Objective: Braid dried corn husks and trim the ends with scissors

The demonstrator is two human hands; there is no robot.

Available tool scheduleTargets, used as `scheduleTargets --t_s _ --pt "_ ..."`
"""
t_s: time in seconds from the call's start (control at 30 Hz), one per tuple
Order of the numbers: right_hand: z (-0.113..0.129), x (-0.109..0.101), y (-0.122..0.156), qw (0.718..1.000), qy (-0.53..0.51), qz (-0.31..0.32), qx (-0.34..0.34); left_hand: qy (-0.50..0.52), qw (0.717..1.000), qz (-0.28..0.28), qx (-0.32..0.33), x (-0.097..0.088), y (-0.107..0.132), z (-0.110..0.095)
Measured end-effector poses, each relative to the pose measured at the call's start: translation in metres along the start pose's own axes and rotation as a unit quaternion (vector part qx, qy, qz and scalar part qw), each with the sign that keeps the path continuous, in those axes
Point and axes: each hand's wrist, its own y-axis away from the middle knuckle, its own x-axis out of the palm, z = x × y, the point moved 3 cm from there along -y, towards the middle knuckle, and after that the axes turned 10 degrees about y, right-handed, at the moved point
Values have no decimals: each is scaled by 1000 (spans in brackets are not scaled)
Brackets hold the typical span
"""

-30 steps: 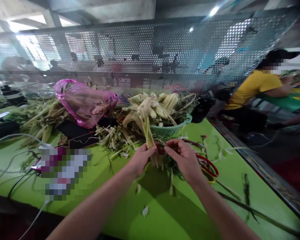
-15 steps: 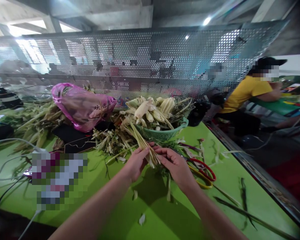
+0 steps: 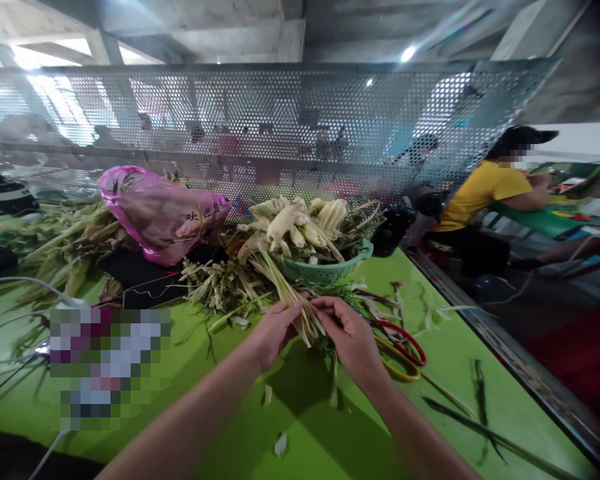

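A pale bundle of dried corn husk strips (image 3: 281, 285) is held over the table in front of me. Closed around its lower part, my left hand (image 3: 274, 335) has the thumb pressed on top. My right hand (image 3: 349, 341) pinches at the loose strip ends with thumb and bent fingers. Just behind the bundle stands a green plastic basket (image 3: 325, 272) heaped with corn husks (image 3: 284, 223). Close to my right wrist lie scissors with one red and one yellow handle loop (image 3: 400, 373); their blades are hidden under scraps.
Green husk leaves (image 3: 75, 247) and a pink plastic bag (image 3: 165, 207) lie back left. Cables and a blurred-out patch occupy the left of the green table (image 3: 195, 400). Long dark stalks (image 3: 500, 437) lie right. A perforated metal screen (image 3: 260, 120) stands behind; a person in yellow (image 3: 485, 193) sits beyond.
My right fingers have drawn closer together at the strip ends. The left hand keeps its grip on the bundle. The view has shifted slightly.
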Motion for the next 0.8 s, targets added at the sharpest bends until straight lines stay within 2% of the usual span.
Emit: scheduleTargets --t_s 0.4,0.63,0.8 --pt "-2 3 1 1000 5 -3 2 -23 1000 8 -10 6 5 2" --pt "1 3 2 999 -33 23 14 -24 999 12 18 1 2 -3" --pt "-2 6 2 1000 -20 20 10 -44 999 14 10 2 3 -2"
